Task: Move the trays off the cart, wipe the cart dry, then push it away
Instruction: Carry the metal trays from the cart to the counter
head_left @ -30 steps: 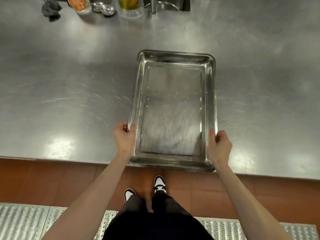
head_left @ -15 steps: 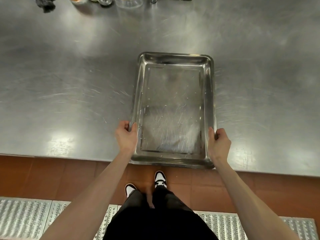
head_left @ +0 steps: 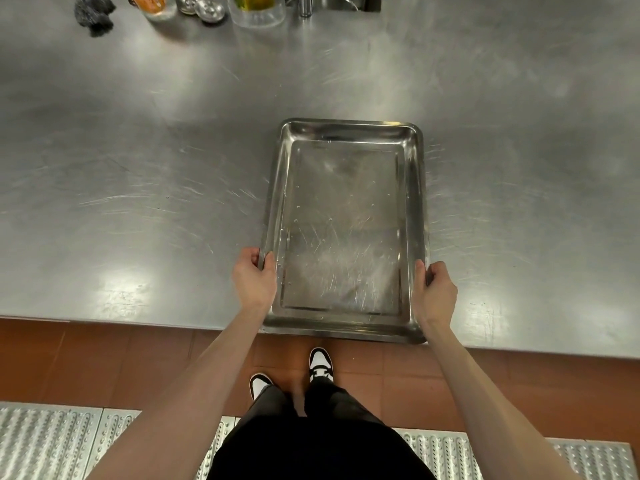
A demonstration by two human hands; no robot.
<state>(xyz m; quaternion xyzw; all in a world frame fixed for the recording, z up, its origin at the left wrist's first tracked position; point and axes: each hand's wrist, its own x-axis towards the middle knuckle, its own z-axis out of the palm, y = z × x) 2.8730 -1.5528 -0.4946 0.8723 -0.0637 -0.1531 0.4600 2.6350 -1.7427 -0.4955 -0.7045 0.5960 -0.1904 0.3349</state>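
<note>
A rectangular stainless steel tray (head_left: 346, 133) with water drops on its floor lies on a wide steel counter (head_left: 138, 185), its near end just past the counter's front edge. My left hand (head_left: 254, 284) grips the tray's left rim near the front corner. On the opposite rim, my right hand (head_left: 433, 294) holds the right side near its front corner. No cart is in view.
At the counter's far edge stand a dark scouring pad (head_left: 94, 13), an orange-labelled bottle (head_left: 152, 5), small metal lids (head_left: 204, 8), a clear jar (head_left: 258, 8) and a tap base (head_left: 304, 5). Below are red floor tiles (head_left: 86, 362) and metal grating (head_left: 45, 445).
The tray has been slid a little farther onto the counter, away from me, with both hands still on its rims. The view has tilted slightly.
</note>
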